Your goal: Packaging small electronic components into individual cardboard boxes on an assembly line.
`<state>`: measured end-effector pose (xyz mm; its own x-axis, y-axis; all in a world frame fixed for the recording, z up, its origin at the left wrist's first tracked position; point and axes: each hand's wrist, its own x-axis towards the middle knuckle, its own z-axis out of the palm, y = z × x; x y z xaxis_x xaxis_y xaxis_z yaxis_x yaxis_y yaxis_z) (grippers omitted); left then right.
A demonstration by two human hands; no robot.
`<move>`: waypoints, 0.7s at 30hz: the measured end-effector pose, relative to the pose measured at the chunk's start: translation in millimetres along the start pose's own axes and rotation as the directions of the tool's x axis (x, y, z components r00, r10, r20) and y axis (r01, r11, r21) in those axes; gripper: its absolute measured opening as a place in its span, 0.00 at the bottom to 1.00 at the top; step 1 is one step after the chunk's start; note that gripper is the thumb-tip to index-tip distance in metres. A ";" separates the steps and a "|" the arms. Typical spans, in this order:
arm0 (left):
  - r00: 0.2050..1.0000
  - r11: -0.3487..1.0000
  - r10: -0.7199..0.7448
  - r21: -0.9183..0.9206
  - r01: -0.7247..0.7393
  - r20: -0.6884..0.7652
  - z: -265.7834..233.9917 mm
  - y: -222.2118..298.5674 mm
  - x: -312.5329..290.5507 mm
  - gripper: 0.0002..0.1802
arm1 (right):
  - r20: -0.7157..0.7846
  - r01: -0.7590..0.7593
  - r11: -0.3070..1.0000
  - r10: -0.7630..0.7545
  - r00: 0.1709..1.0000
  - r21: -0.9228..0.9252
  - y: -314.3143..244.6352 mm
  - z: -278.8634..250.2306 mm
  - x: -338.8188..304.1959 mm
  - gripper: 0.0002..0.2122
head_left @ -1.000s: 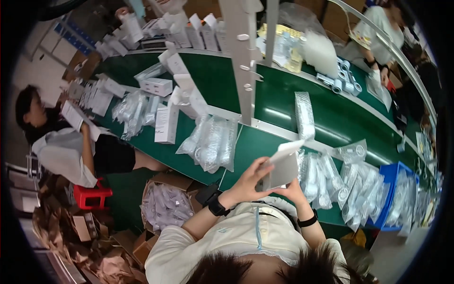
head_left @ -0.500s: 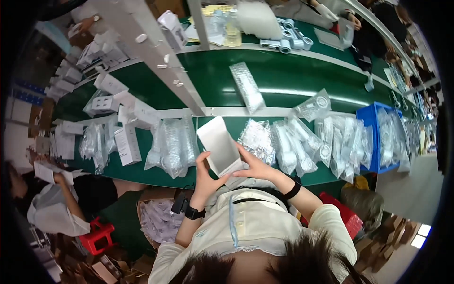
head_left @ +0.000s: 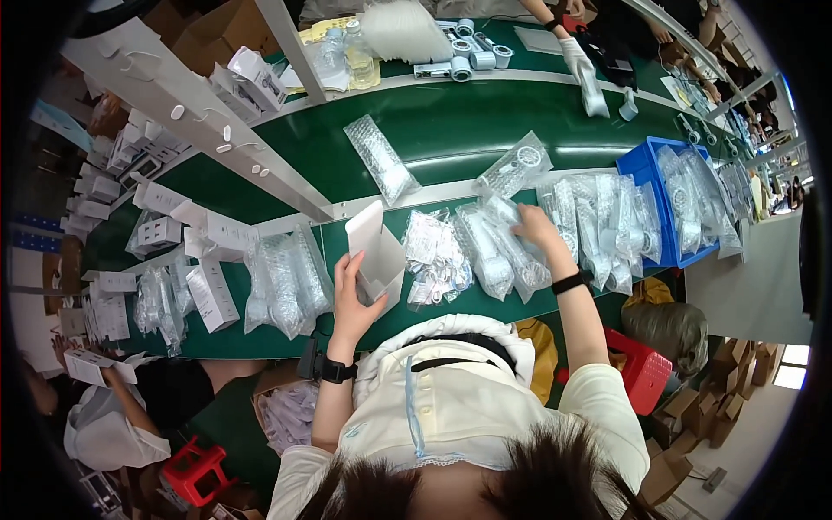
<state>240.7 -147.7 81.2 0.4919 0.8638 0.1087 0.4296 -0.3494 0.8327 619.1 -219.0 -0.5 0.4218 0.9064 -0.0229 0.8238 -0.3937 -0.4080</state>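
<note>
My left hand (head_left: 354, 305) is closed around the side of a white cardboard box (head_left: 386, 258), which is tilted with its top flap raised. My right hand (head_left: 541, 230) is over the bubble-wrap packages to the right, its bent fingers on one bubble-wrapped package (head_left: 518, 257); the fingertips are partly hidden. Another bubble-wrapped package (head_left: 482, 260) lies beside it, with white parts showing through. Between the box and these packages is a pile of small clear bags (head_left: 436, 260) with white and silvery contents.
More bubble-wrap packages (head_left: 286, 282) and white boxes (head_left: 212, 295) stand on the left. A blue bin (head_left: 641, 165) holds packages at the right. A metal rail (head_left: 451, 195) crosses behind, with a green belt (head_left: 451, 130) beyond. A co-worker (head_left: 117, 416) sits at the lower left.
My right hand has left the box and moved right onto the bubble-wrap packages. The left hand still holds the box, now lower and more upright. The view has shifted to the right.
</note>
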 end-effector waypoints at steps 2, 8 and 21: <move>1.000 1.000 0.018 -0.003 -0.018 0.016 5.7 -3.7 7.1 0.41 | 0.425 -0.132 0.986 0.079 0.902 0.098 7.1 2.3 23.2 0.23; 0.995 0.982 0.034 -0.181 -0.052 -0.097 25.0 -25.6 7.8 0.40 | 0.409 -0.012 0.975 -0.082 0.909 0.223 21.9 -10.8 25.6 0.34; 0.963 0.993 0.020 -0.106 -0.050 -0.270 44.2 -20.1 -5.7 0.39 | -0.253 0.216 0.136 0.378 0.891 0.967 -256.5 -31.6 -39.9 0.42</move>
<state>262.7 -161.6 39.9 0.2771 0.9227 0.2679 0.3216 -0.3518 0.8791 402.9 -159.0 133.9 0.7828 0.6198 0.0560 -0.1627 0.2907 -0.9429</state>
